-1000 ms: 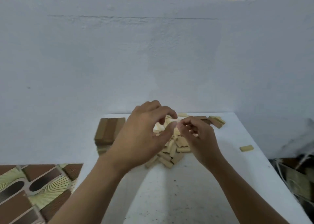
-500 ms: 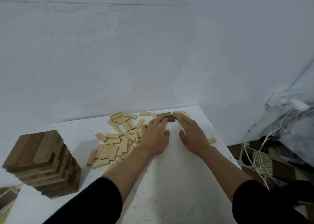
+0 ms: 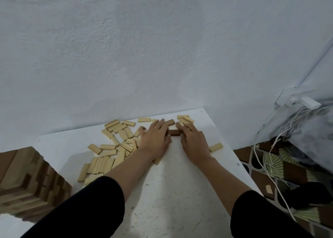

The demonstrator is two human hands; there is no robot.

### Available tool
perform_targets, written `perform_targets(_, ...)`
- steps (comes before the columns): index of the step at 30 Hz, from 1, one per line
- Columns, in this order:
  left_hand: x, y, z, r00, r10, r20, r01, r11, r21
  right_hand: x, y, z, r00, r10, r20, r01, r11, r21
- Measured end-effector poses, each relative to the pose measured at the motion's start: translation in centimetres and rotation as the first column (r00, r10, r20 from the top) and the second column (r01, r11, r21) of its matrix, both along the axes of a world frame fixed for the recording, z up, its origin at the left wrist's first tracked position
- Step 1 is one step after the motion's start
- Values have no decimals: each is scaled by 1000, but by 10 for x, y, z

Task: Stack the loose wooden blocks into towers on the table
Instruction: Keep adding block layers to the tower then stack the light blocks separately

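Note:
My left hand (image 3: pixel 155 138) lies flat at the table's far edge, its straight fingers resting on a brown block (image 3: pixel 170 122). Its thumb side touches the left end of a dark brown block (image 3: pixel 174 132). My right hand (image 3: pixel 193 140) meets that dark block's right end with its fingers bent down over it. A pile of several light wooden blocks (image 3: pixel 115 147) spreads left of my hands. A few more light blocks (image 3: pixel 185 119) lie beyond my right hand. A tall stacked tower (image 3: pixel 27 180) stands at the near left.
The white table (image 3: pixel 171 192) backs onto a white wall. One light block (image 3: pixel 215 147) lies alone near the table's right edge, and another block (image 3: pixel 268 189) is on the patterned floor. White cables (image 3: pixel 266 165) and a plastic-covered heap sit at the right.
My hands left the pile and went to the brown blocks at the far edge. Since half a second ago they have stayed there, and my right fingers have bent in.

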State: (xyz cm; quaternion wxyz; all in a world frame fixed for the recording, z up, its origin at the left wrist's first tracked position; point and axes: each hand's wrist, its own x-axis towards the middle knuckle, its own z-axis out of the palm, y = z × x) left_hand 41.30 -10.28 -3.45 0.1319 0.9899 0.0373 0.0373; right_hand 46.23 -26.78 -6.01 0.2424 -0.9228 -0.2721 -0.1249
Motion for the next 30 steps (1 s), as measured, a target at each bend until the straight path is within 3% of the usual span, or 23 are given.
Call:
perform_targets(9,-10,-16,11,999,-33,-34,33,999,0,-26,-4,12,967,-182,-179,213,962,170)
perform_targets(15,-42,-31,3,998,-64,29,64,998,13,-48,-11,14,970,-109,-216,155,966,205)
perform_targets(20,-70,-34,-1,996,-76,52,74,996,50,-68,-22,9,972,-61,-228,93,986,135)
perform_targets(26,-106,-28,-6,976,-180,119,169,981,97,-90,-33,12,955,-24,-296,90,974,209)
perform_targets(30,-132,-20,-13,964,-198,176,201,980,1,-101,-42,12,935,52,-350,8,986,168)
